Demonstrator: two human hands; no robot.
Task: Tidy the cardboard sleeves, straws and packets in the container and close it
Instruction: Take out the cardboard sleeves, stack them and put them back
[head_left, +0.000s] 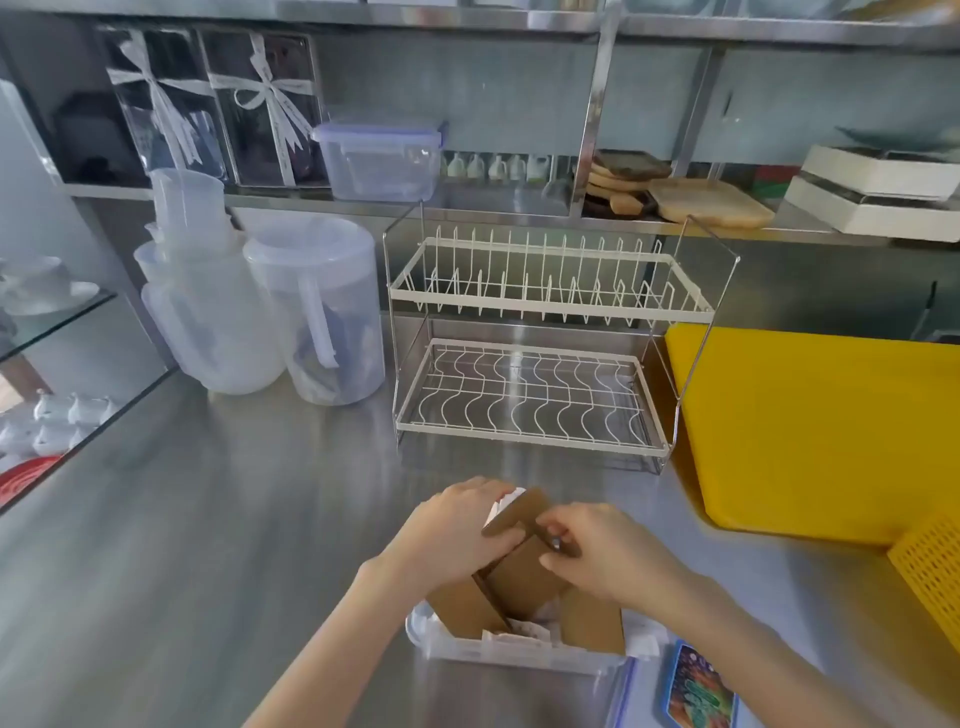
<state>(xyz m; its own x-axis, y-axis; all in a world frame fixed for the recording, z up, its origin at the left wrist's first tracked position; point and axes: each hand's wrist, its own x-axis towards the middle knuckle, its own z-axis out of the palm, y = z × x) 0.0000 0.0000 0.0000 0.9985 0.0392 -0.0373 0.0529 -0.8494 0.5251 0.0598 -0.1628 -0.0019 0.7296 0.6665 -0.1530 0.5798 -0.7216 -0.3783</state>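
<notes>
Above the open container (519, 657) at the near counter (208, 545) edge — both hands, left hand (457, 530) and right hand (608, 556), grip upright cardboard sleeves (519, 577).

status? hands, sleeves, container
Left hand and right hand both grip cardboard sleeves above the container. Container open, lid not on. Nothing blocking.

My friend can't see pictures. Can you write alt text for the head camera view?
Two hands, left hand and right hand, hold brown cardboard sleeves over an open clear plastic container on a steel counter. Behind stand a white dish rack, plastic jugs and a yellow tray.
</notes>
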